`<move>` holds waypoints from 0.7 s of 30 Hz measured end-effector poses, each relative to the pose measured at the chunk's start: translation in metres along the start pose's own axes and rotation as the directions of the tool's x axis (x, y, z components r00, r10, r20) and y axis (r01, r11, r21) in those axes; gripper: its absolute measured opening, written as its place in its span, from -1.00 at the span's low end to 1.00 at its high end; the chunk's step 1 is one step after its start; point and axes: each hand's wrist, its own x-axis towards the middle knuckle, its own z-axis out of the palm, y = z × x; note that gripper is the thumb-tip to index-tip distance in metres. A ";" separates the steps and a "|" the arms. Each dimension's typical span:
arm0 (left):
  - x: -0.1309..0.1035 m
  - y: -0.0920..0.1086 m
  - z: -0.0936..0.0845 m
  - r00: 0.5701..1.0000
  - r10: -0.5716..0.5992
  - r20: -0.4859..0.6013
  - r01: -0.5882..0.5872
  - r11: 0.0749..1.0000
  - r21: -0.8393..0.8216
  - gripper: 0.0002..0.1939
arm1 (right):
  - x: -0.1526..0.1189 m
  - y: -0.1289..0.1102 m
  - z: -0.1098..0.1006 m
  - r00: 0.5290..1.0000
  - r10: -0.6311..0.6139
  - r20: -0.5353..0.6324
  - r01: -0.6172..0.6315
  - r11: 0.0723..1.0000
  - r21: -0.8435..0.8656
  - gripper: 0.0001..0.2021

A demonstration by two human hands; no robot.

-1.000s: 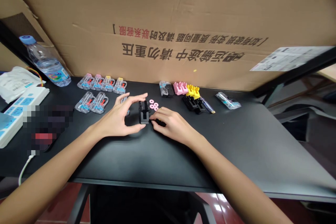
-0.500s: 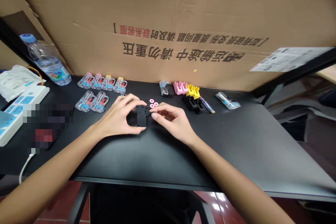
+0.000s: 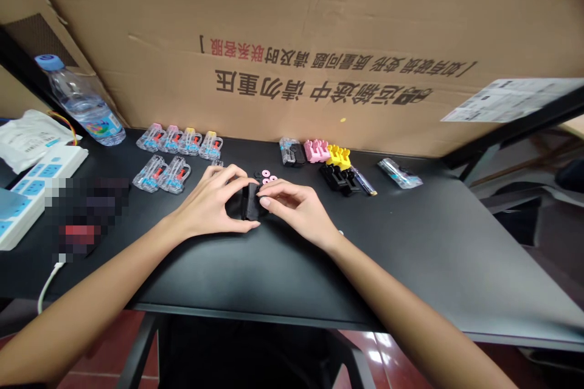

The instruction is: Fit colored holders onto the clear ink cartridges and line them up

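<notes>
My left hand [image 3: 218,199] grips a black plastic part [image 3: 252,202] by its two ends, thumb at the near end and index finger at the far end. At the part's right side, my right hand [image 3: 298,206] pinches a small dark piece, mostly hidden by the fingertips; in the earlier frame it looks round and black. Just beyond the fingers lie several pink rings [image 3: 266,174] and a few small black ones. A clear plastic piece is partly covered by the left hand's knuckles.
Several clear plastic assemblies [image 3: 172,175] stand at the back left. Behind my right hand are pink clips [image 3: 316,151], yellow clips [image 3: 338,158], black clips [image 3: 335,179] and a clear bagged piece [image 3: 399,173]. A water bottle [image 3: 86,103], power strip [image 3: 41,194] and cardboard wall [image 3: 292,6] border the table.
The black part has tipped over in my left hand, so its ridged side is turned away and hidden. Both hands stay close together, with my right fingertips still against it.
</notes>
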 end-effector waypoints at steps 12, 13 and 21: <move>0.000 0.002 0.003 1.000 0.019 0.009 -0.018 0.999 -0.026 -0.31 | 0.001 0.000 0.002 0.991 0.124 -0.054 -0.114 0.982 0.152 -0.61; 0.000 0.003 0.003 1.000 0.021 0.009 -0.020 0.999 -0.029 -0.31 | 0.001 0.000 0.002 0.990 0.133 -0.051 -0.123 0.978 0.168 -0.59; 0.000 0.002 0.002 0.999 0.007 0.032 -0.005 0.999 -0.039 -0.28 | 0.002 -0.001 0.001 0.987 0.154 -0.055 -0.139 0.969 0.206 -0.58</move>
